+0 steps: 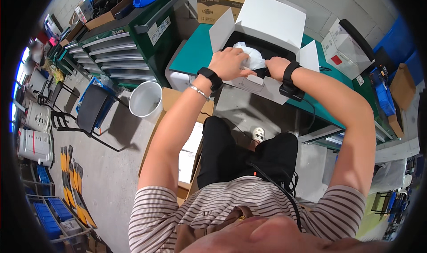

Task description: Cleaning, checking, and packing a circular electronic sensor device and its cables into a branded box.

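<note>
An open white cardboard box sits on the green-topped table, lid raised at the back and side flaps out. Inside is a black lining. A bulging white plastic bag lies within it; what the bag contains is hidden. My left hand grips the bag's left side, fingers bent over it and thumb near the front flap. Over the box's front right, my right hand is closed beside the bag's right end. Its fingertips are hidden, so what they pinch does not show. Something dark shows between the hands.
A brown carton stands behind the white box. To the right, another white box leans near a pen. A green drawer cabinet, a white bin and a black chair are at left. An open carton stands beside my legs.
</note>
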`<state>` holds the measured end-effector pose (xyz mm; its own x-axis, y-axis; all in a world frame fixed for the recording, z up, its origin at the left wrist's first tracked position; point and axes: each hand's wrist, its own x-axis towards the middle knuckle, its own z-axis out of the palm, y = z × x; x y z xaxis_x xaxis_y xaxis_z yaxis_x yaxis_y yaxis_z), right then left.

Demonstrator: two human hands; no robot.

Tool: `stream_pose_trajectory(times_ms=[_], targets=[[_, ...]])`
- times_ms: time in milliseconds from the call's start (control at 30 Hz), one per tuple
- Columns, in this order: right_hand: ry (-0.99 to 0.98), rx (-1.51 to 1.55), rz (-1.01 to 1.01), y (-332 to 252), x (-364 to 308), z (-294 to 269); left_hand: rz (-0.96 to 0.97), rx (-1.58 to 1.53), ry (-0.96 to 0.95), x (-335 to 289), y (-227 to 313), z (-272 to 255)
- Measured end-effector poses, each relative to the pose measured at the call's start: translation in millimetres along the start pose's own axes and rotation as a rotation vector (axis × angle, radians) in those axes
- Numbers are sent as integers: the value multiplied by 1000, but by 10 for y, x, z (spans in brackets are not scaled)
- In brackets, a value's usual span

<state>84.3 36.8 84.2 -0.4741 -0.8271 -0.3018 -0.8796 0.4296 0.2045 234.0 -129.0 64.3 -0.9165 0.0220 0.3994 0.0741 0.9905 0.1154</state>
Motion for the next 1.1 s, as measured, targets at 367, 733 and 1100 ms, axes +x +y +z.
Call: stream_pose_trajectory(times_ms=[367, 733, 1100], targets=[[114, 189, 29, -36, -48, -1, -217, -417, -48, 111, 5, -125], [454, 152, -213, -154, -316, -98, -226, -293, -115, 122, 5, -150], [770, 143, -256, 3, -151, -324, -136, -287, -90, 122, -61, -87]])
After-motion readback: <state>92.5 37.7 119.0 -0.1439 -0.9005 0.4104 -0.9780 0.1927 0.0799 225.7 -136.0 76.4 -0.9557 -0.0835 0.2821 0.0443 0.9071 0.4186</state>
